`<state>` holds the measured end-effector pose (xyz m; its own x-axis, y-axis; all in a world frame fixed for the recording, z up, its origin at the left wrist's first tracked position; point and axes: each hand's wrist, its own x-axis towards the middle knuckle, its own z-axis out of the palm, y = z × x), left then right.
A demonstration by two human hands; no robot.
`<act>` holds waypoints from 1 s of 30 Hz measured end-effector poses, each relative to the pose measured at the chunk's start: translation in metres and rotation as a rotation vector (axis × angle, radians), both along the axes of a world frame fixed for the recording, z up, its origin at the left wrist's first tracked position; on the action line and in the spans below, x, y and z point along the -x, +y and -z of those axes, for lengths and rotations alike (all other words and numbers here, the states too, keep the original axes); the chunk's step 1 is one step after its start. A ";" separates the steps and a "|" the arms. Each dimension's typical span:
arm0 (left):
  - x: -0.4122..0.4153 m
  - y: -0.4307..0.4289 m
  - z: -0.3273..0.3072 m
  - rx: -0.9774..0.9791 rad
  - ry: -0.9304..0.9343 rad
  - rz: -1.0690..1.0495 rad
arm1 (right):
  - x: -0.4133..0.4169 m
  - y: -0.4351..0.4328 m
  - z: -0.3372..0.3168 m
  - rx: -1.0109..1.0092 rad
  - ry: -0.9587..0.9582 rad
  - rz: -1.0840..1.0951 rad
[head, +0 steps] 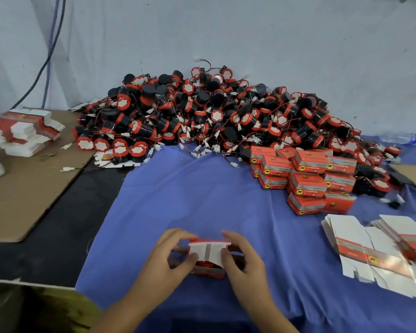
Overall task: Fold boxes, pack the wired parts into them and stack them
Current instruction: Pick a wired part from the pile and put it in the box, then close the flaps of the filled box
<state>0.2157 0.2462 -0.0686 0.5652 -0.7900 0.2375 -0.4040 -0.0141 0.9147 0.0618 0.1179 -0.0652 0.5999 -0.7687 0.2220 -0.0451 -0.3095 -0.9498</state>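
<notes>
A small red and white box [208, 257] lies on the blue cloth [202, 200] near me, its two white end flaps folded inward with a gap between them. A red part shows inside, under the flaps. My left hand [168, 258] grips the box's left side, thumb on the left flap. My right hand [243, 260] grips its right side, thumb on the right flap. A large heap of black and red wired parts [214, 116] fills the back of the table. Closed red boxes [305, 181] are stacked at the right.
Flat unfolded box blanks [375, 251] lie fanned out at the right front. More flat blanks [24, 131] sit on a brown cardboard sheet [22, 193] at the left. A plastic bottle [404, 138] lies at the far right by the wall.
</notes>
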 end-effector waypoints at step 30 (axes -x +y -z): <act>0.003 0.025 0.009 -0.053 -0.539 0.057 | 0.022 0.002 0.003 0.234 0.104 -0.220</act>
